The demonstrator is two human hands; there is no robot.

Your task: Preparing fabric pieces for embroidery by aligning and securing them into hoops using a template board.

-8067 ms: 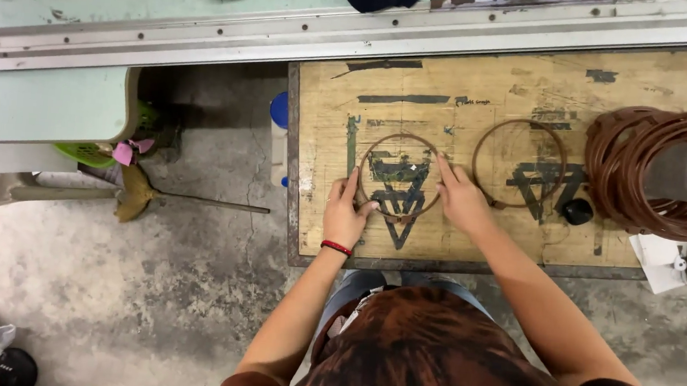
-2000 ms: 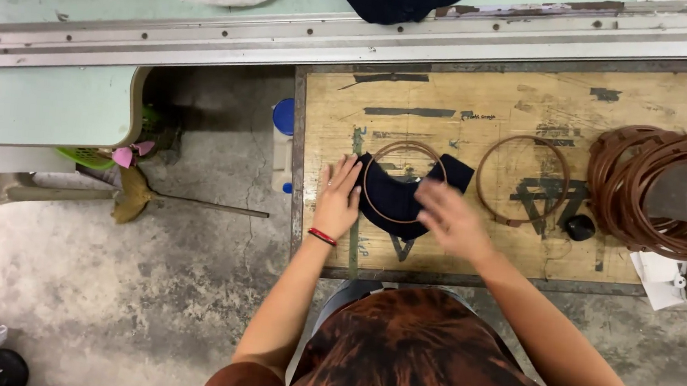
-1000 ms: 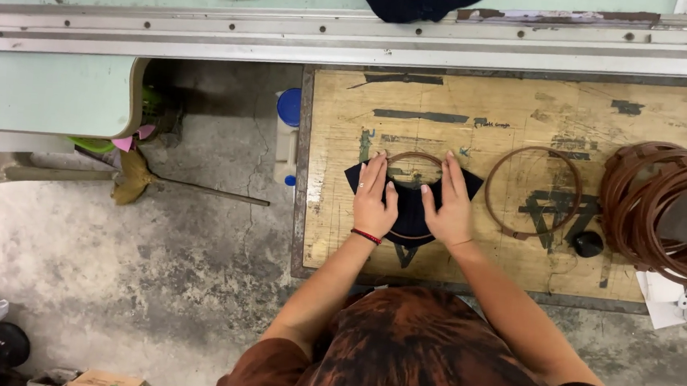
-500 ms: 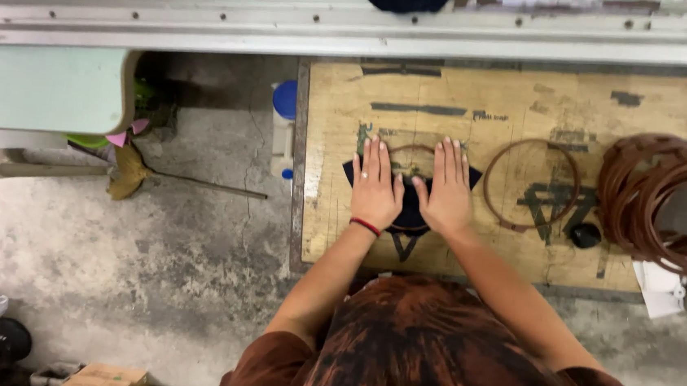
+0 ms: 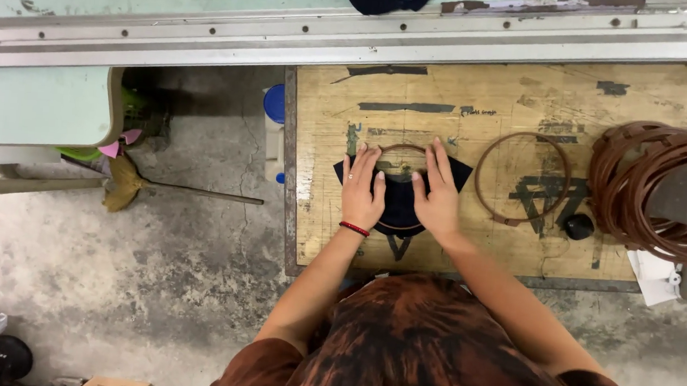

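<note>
A dark piece of cloth lies on the worn wooden board, with a thin brown hoop on it. My left hand, a red band at its wrist, presses flat on the cloth's left half. My right hand presses flat on the right half, fingers spread along the hoop. Neither hand grips anything. A second brown hoop lies loose to the right.
A stack of brown hoops sits around a grey cylinder at the right edge. A small black object lies beside it. A metal rail runs along the back. A broom lies on the concrete floor at left.
Earlier my hands held the hoop on the bare board. The dark cloth then came onto the board with the hoop on it, and both hands now lie flat on it.
</note>
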